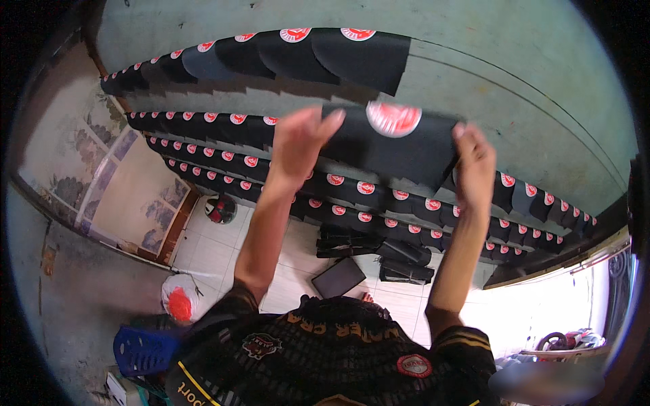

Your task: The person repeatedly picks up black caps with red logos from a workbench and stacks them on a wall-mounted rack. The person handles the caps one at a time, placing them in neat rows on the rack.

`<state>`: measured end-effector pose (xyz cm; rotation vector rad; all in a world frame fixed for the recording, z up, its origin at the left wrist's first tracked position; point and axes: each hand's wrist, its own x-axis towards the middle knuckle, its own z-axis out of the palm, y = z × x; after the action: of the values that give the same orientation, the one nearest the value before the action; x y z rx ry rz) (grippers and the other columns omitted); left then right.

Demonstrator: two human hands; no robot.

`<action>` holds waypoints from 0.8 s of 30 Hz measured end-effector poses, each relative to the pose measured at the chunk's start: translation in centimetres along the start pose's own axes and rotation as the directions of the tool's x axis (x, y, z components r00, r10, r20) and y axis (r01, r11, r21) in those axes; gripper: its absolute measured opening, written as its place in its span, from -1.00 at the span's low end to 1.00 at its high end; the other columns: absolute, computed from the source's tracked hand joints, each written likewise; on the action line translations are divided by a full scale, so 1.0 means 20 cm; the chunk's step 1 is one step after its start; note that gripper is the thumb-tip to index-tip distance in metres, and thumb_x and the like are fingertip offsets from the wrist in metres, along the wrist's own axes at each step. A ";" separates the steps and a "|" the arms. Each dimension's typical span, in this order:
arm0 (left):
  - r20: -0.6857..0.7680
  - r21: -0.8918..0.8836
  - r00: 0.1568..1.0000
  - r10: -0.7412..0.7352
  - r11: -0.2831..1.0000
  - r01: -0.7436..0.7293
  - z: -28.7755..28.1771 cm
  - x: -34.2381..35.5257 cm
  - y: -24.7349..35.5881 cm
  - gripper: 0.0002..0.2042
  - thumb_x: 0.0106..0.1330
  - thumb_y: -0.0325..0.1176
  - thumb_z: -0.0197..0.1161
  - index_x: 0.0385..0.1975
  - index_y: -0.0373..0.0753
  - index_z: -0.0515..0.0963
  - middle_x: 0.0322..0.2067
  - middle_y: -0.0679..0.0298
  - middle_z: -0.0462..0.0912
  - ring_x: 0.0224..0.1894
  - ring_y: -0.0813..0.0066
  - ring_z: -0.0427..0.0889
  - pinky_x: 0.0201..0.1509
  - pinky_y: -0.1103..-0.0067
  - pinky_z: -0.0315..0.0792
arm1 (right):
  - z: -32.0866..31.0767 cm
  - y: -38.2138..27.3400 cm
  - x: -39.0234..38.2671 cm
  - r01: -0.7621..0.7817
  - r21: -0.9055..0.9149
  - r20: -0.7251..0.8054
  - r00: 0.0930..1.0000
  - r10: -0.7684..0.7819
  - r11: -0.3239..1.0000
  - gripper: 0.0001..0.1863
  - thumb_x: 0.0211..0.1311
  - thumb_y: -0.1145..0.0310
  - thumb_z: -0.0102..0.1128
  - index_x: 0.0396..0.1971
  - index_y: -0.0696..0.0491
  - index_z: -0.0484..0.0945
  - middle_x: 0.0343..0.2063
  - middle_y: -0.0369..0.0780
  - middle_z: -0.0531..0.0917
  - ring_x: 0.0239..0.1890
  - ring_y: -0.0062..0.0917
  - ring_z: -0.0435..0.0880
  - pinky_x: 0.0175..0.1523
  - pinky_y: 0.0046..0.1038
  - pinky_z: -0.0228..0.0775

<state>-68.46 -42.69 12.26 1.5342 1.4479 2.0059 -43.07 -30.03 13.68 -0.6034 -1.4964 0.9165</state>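
Observation:
Both arms reach up in front of me, with a black cloth piece (393,152) stretched between my hands. It bears a round red and white print at its top edge. My left hand (298,142) is closed at the cloth's upper left corner, thumb pointing along the edge. At the upper right corner my right hand (475,166) pinches the cloth between thumb and fingers. Just above hangs a row of similar black pieces (365,61), overlapping along a line on the wall. Behind and below the held piece run several more such rows (223,159).
Strings (487,64) extend rightward along the green wall. On the tiled floor lie black cloth bundles (406,260) and a flat dark panel (338,277). A helmet (220,208), a white sack (179,298) with something red and a blue plastic basket (142,348) are at the left.

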 end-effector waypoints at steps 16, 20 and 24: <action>0.146 -0.247 0.963 -0.225 0.935 0.255 0.39 1.35 0.12 -0.76 0.29 -0.25 0.25 -0.28 -0.34 0.58 -0.54 0.18 0.56 -0.58 0.45 0.51 -0.47 0.59 0.51 | -0.11 -0.34 1.34 -0.271 0.044 0.242 0.937 0.253 0.961 -0.69 0.31 0.21 0.11 -0.18 0.17 0.56 -0.28 -0.23 0.63 -0.35 -0.60 0.58 -0.20 -0.55 0.50; 0.127 -0.260 0.963 -0.237 0.929 0.263 0.44 1.24 0.09 -0.73 0.19 -0.22 0.36 -0.40 -0.33 0.54 -0.55 0.29 0.59 -0.69 0.59 0.52 -0.76 0.68 0.27 | -0.09 -0.22 1.31 -0.327 0.002 0.163 0.932 0.323 0.945 -0.74 0.29 0.25 0.12 -0.29 0.17 0.56 -0.36 -0.22 0.63 -0.41 -0.61 0.56 -0.32 -0.55 0.49; 0.069 0.079 0.980 -0.184 0.981 0.179 0.41 1.15 0.09 -0.60 0.16 -0.20 0.38 -0.23 -0.45 0.51 -0.57 0.24 0.61 -0.65 0.54 0.59 -0.64 0.70 0.40 | -0.14 0.00 1.29 -0.252 -0.067 0.064 0.965 0.256 0.965 -0.67 0.28 0.16 0.15 -0.42 0.17 0.56 -0.65 -0.36 0.47 -0.70 -0.72 0.30 -0.66 -0.56 0.20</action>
<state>-70.79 -23.49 27.37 1.4318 1.5841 1.7904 -44.19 -8.47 28.23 -0.8271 -1.5373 1.1034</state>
